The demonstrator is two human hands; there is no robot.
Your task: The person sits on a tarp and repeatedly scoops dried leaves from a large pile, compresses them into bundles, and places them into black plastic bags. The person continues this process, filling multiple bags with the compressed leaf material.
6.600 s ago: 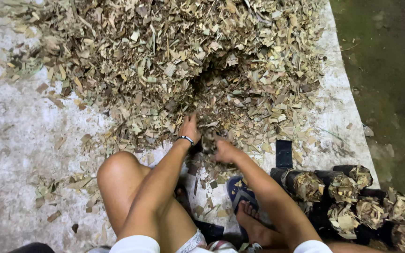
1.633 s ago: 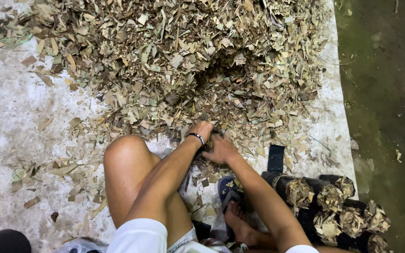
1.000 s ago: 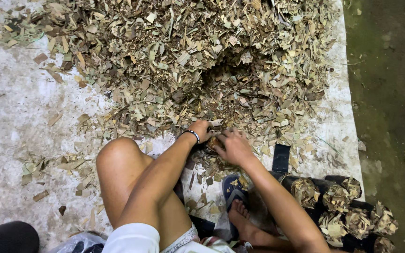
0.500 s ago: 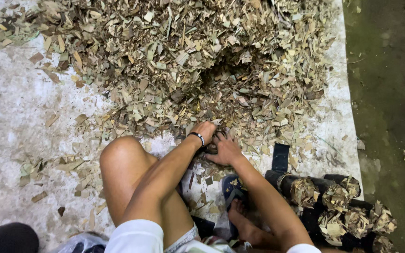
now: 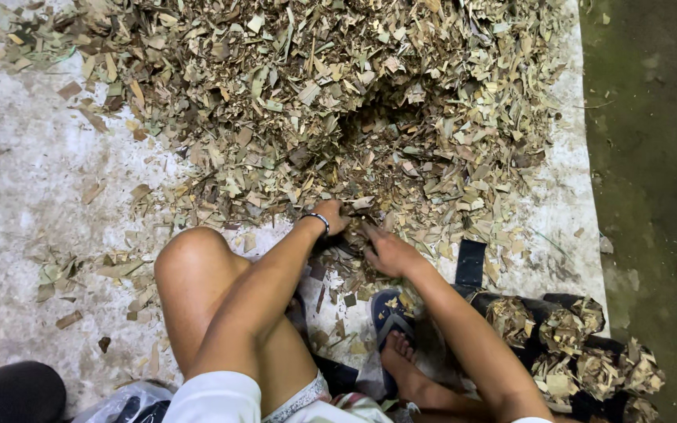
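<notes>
Since half a second ago the hands have barely shifted, staying together at the near edge of the pile of dried leaf scraps (image 5: pixel 315 102). The left hand (image 5: pixel 331 215), a bracelet (image 5: pixel 319 220) at its wrist, curls into the scraps; how tight its grip is cannot be told. The right hand (image 5: pixel 388 252) rests just beside it, fingers loosely bent over the litter on the pale sheet (image 5: pixel 33 188). Black bags stuffed with scraps (image 5: pixel 566 345) stand by the right forearm.

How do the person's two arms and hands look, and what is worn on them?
Both arms are bare down to the hands, with no gloves. The left hand has a thin dark band around its wrist, with a small pale part on it. The right hand shows no band or ring. A bit of white sleeve edge shows at the bottom of the picture.
</notes>
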